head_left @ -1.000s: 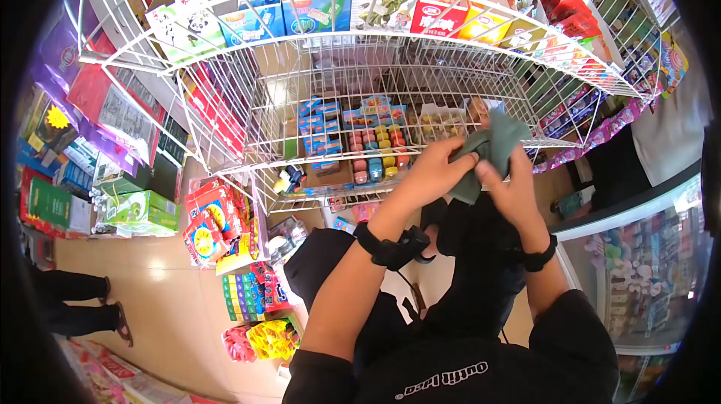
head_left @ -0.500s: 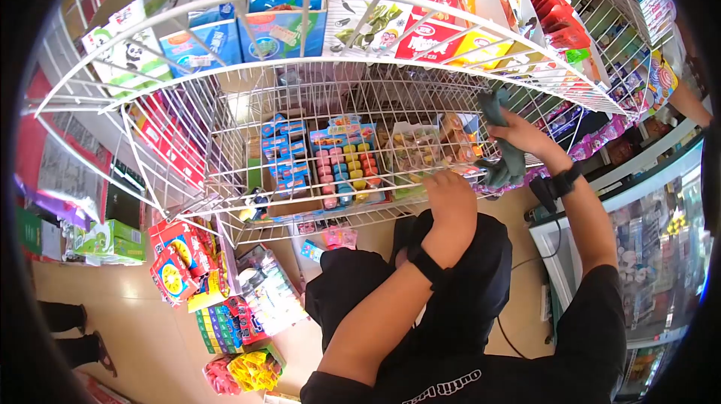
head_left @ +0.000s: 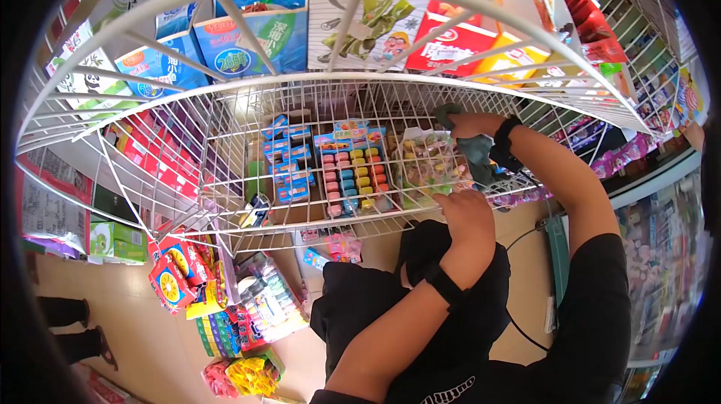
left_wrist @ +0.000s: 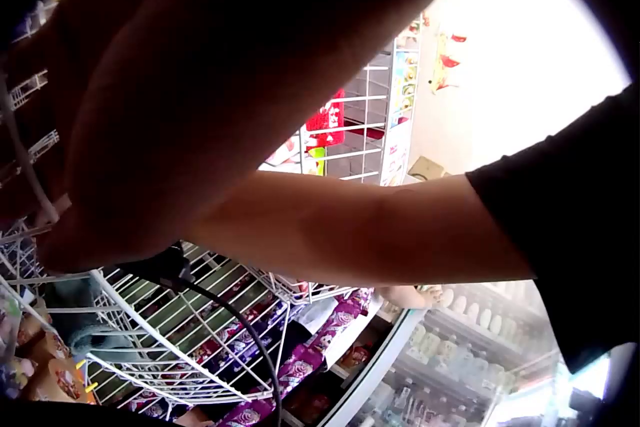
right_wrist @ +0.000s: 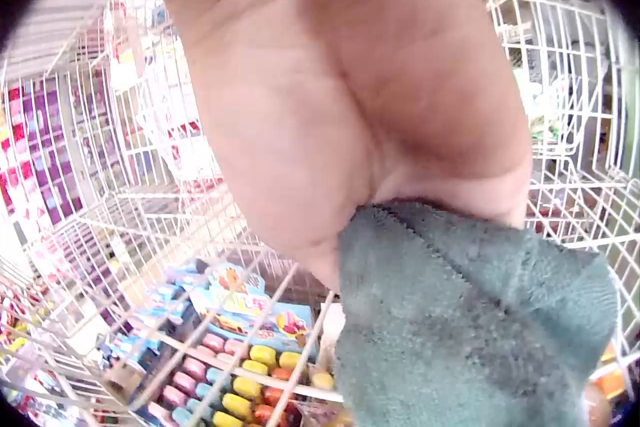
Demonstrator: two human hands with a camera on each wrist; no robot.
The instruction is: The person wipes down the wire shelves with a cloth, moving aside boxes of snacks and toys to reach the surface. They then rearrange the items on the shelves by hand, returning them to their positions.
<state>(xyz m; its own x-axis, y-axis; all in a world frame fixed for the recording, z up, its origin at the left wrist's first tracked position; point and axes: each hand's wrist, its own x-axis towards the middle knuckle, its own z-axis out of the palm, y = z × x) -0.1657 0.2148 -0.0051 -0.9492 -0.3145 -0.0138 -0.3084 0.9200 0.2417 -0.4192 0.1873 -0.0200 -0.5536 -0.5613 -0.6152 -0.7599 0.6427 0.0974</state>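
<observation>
In the head view my right hand is inside the lower wire basket, at its right part, and grips a grey-green cloth. The cloth hangs from beneath the palm of my right hand in the right wrist view; the fingertips are hidden. My left hand holds the basket's front edge, its fingers bent at the wires. The left wrist view shows that hand dark at the left, with the cloth behind wires. Boxes of colourful sweets stand left of both hands.
An upper basket of snack bags overhangs the lower one. Blue boxes and a clear-wrapped tray lie in the lower basket. Red packs are at the left, a glass case at the right. A cable hangs near the knees.
From both hands on the cloth, my left hand moved to the basket's front edge. My right hand carried the cloth right, then back leftward inside the basket. The view has come closer to the upper basket.
</observation>
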